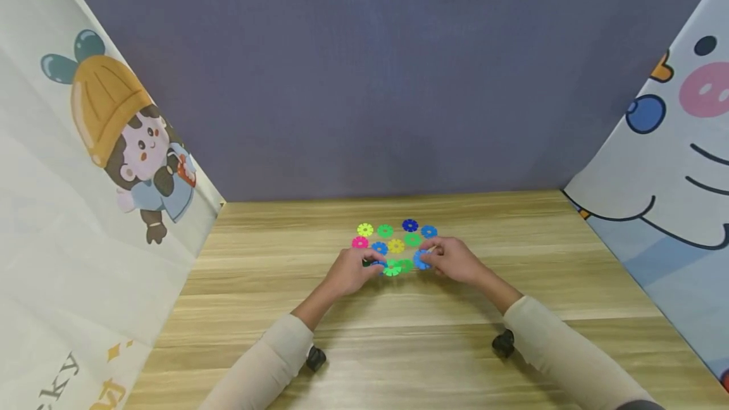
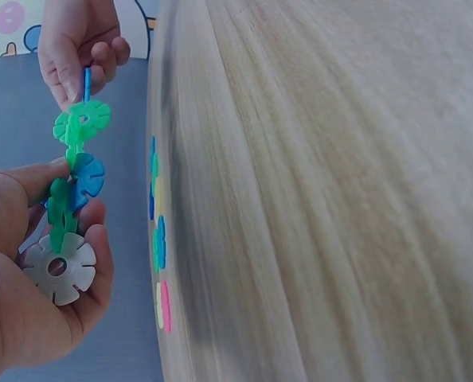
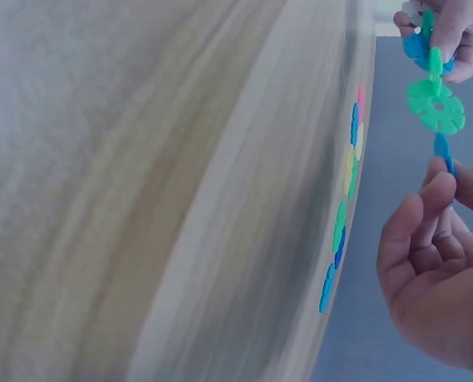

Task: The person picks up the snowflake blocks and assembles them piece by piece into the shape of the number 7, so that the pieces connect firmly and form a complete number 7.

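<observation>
My left hand (image 1: 350,273) grips a chain of slotted snowflake discs by its middle. In the left wrist view a white disc (image 2: 79,274) sits at the near end by the palm, followed by a dark green disc (image 2: 58,213), a blue disc (image 2: 90,180) and light green discs (image 2: 95,113) at the far end. Between thumb and fingertips my right hand (image 1: 457,262) pinches a single blue disc (image 3: 443,150), its edge close to the end light green disc. Both hands hold these pieces above the table.
Several loose discs lie in loose rows on the wooden table (image 1: 398,340) beyond the hands, among them a pink disc (image 1: 355,243), a yellow disc (image 1: 391,247) and a dark blue disc (image 1: 405,226). A grey panel (image 1: 387,81) rises behind; printed cloths hang left and right.
</observation>
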A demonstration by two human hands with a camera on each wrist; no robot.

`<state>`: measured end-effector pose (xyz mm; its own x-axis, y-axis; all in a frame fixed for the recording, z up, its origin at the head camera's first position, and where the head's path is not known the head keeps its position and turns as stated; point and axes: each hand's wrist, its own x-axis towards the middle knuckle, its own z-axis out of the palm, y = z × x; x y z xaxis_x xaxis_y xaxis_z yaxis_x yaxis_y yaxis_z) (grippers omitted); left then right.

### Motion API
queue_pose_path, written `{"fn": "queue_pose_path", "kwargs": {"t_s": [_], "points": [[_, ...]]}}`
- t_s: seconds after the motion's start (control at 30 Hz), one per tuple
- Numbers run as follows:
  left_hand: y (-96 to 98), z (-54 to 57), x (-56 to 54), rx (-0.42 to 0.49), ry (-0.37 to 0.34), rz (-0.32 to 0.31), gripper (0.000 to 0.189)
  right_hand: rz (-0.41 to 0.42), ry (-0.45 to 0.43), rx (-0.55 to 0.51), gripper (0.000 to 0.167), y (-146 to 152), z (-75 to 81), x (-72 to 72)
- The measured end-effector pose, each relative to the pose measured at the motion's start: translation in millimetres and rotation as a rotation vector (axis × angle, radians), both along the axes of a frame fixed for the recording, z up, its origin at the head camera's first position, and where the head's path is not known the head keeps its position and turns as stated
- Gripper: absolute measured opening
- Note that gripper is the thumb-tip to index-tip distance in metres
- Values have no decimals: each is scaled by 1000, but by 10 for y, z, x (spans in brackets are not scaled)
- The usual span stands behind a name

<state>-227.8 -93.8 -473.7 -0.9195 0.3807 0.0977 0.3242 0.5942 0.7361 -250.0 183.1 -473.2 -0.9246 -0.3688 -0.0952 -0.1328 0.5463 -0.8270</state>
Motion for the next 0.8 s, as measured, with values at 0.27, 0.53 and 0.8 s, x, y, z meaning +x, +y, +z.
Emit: {"fn": "queue_pose_path", "kwargs": {"t_s": [0.27, 0.53, 0.8], "points": [[11, 19, -7, 11, 0, 8, 11, -33, -94, -37, 24, -13, -15, 39], [31, 34, -10, 9, 24, 1, 11, -41, -152, -120, 26, -20, -25, 57], [73, 46, 1, -3, 44, 23, 12, -103, -173, -192, 25, -56, -54, 87]]}}
